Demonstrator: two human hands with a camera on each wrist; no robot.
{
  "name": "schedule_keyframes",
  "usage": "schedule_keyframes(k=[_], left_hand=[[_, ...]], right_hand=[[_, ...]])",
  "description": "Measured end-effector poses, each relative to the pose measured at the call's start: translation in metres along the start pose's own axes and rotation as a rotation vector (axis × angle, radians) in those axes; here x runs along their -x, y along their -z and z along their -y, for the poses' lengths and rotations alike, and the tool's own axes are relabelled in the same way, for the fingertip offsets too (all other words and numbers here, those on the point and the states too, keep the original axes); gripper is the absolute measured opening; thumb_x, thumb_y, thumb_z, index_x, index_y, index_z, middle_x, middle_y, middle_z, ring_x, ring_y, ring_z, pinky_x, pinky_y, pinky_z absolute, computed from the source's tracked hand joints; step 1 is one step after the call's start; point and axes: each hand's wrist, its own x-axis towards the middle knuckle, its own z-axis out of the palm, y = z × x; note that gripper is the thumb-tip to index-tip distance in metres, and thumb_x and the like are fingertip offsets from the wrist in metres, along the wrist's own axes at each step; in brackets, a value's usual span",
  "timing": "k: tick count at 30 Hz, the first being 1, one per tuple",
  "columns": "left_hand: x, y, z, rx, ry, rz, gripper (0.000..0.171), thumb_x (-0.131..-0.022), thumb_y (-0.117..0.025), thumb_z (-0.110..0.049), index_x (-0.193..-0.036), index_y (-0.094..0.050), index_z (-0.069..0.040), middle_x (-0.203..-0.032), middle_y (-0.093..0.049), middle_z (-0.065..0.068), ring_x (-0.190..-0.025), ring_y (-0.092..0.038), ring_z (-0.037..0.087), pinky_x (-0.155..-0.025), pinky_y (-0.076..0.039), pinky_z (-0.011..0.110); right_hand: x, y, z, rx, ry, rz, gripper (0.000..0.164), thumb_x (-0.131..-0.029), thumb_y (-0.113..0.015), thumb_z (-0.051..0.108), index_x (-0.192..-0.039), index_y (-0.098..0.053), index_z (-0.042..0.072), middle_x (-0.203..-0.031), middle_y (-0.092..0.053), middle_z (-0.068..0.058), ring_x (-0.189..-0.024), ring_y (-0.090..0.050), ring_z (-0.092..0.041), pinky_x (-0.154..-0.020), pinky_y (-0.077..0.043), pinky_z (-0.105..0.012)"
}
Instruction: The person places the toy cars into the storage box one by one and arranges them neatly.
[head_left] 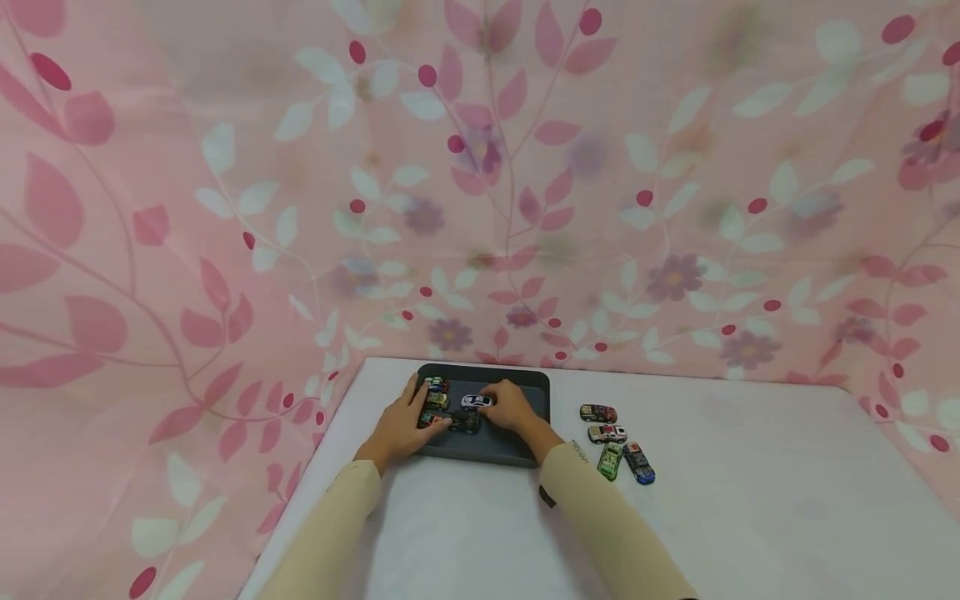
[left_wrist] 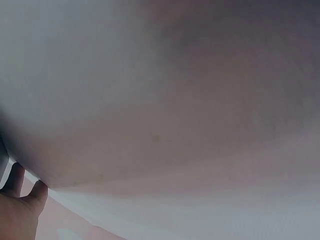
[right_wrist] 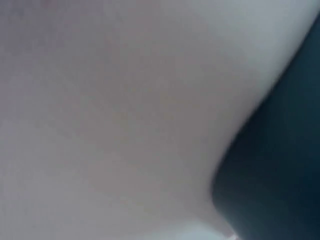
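A dark grey tray (head_left: pixel 480 450) lies at the back left of the white table with several toy cars inside. My right hand (head_left: pixel 516 408) reaches in from the right and pinches a white toy car (head_left: pixel 476 402) over the tray's middle. At the tray's left side, my left hand (head_left: pixel 401 425) lies with fingers extended and thumb spread, beside a yellowish toy car (head_left: pixel 437 400) and an orange-and-dark one (head_left: pixel 431 420). Its thumb tip is right at a black toy car (head_left: pixel 465 423). Only part of the left hand (left_wrist: pixel 20 212) shows in the left wrist view.
Right of the tray are a dark-and-red toy car (head_left: pixel 598 412), a white-and-red one (head_left: pixel 607 433), a green one (head_left: pixel 611 460) and a blue-and-black one (head_left: pixel 639 463). A pink floral curtain (head_left: pixel 510 208) hangs behind the table. The tray's dark wall (right_wrist: pixel 280 160) fills the right wrist view's right side.
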Motion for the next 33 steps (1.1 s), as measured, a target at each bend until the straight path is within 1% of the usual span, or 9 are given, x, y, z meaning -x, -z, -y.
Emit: schedule_keyframes(k=[5, 8, 14, 17, 20, 24, 26, 28, 33], left_hand=[[-0.001, 0.0, 0.001, -0.009, 0.0, -0.004, 0.099, -0.088, -0.05, -0.074, -0.157, -0.024, -0.007, -0.167, -0.007, 0.015, -0.142, -0.037, 0.043, -0.112, -0.035, 0.056], [-0.003, 0.0, 0.001, -0.006, 0.006, -0.012, 0.098, -0.088, -0.051, -0.073, -0.157, -0.025, -0.008, -0.167, -0.007, 0.014, -0.142, -0.037, 0.043, -0.112, -0.035, 0.056], [-0.005, 0.001, 0.001, -0.021, 0.0, -0.027, 0.098, -0.089, -0.051, -0.073, -0.157, -0.026, -0.008, -0.167, -0.008, 0.015, -0.141, -0.038, 0.043, -0.111, -0.036, 0.056], [-0.003, 0.0, 0.0, -0.02, -0.006, -0.034, 0.096, -0.089, -0.053, -0.07, -0.156, -0.027, -0.006, -0.166, -0.01, 0.017, -0.14, -0.04, 0.043, -0.11, -0.038, 0.056], [-0.001, 0.001, -0.001, -0.01, -0.005, -0.03, 0.096, -0.089, -0.054, -0.069, -0.156, -0.028, -0.006, -0.166, -0.011, 0.017, -0.139, -0.041, 0.044, -0.11, -0.038, 0.057], [0.001, -0.001, -0.001, -0.021, -0.003, -0.016, 0.096, -0.089, -0.052, -0.071, -0.157, -0.026, -0.008, -0.167, -0.009, 0.015, -0.138, -0.042, 0.044, -0.11, -0.037, 0.056], [0.0, -0.001, 0.0, -0.029, -0.002, -0.02, 0.096, -0.089, -0.051, -0.072, -0.157, -0.026, -0.009, -0.167, -0.01, 0.015, -0.139, -0.041, 0.044, -0.11, -0.037, 0.056], [0.0, -0.001, 0.001, -0.032, 0.0, -0.026, 0.096, -0.089, -0.051, -0.072, -0.157, -0.027, -0.01, -0.167, -0.01, 0.015, -0.139, -0.041, 0.044, -0.11, -0.037, 0.056], [-0.001, -0.001, 0.003, -0.036, 0.004, -0.007, 0.095, -0.088, -0.051, -0.072, -0.157, -0.028, -0.011, -0.167, -0.008, 0.015, -0.139, -0.041, 0.044, -0.111, -0.037, 0.056]], right_hand=[[-0.001, -0.004, -0.001, -0.067, -0.025, -0.003, 0.027, -0.09, -0.07, 0.013, -0.116, -0.073, 0.005, -0.109, -0.071, -0.012, -0.097, -0.064, -0.024, -0.088, -0.052, -0.043], [-0.003, -0.003, -0.001, -0.102, -0.023, -0.01, 0.025, -0.091, -0.067, 0.009, -0.115, -0.073, 0.003, -0.109, -0.072, -0.013, -0.098, -0.065, -0.025, -0.089, -0.053, -0.045], [-0.004, 0.001, 0.002, -0.146, -0.082, 0.001, 0.023, -0.093, -0.068, 0.013, -0.114, -0.071, 0.004, -0.107, -0.067, -0.013, -0.096, -0.061, -0.025, -0.089, -0.05, -0.045], [-0.002, 0.0, 0.004, -0.15, -0.09, 0.007, 0.022, -0.093, -0.068, 0.014, -0.113, -0.072, 0.006, -0.107, -0.069, -0.011, -0.098, -0.062, -0.024, -0.09, -0.051, -0.045], [-0.001, -0.004, 0.005, -0.153, -0.08, 0.009, 0.023, -0.092, -0.068, 0.015, -0.113, -0.072, 0.007, -0.106, -0.071, -0.011, -0.097, -0.063, -0.024, -0.09, -0.051, -0.046], [0.001, -0.007, 0.005, -0.148, -0.095, 0.002, 0.023, -0.093, -0.068, 0.017, -0.113, -0.072, 0.007, -0.103, -0.069, -0.011, -0.094, -0.061, -0.023, -0.087, -0.05, -0.046], [0.001, -0.008, 0.005, -0.144, -0.098, -0.003, 0.024, -0.093, -0.068, 0.017, -0.114, -0.072, 0.007, -0.103, -0.069, -0.011, -0.093, -0.061, -0.023, -0.087, -0.05, -0.045], [0.001, -0.008, 0.006, -0.145, -0.096, -0.003, 0.024, -0.093, -0.068, 0.018, -0.114, -0.072, 0.007, -0.102, -0.069, -0.011, -0.092, -0.06, -0.022, -0.086, -0.05, -0.045], [0.001, -0.006, 0.01, -0.152, -0.107, -0.005, 0.024, -0.093, -0.068, 0.017, -0.113, -0.072, 0.006, -0.099, -0.068, -0.01, -0.087, -0.058, -0.021, -0.084, -0.05, -0.043]])
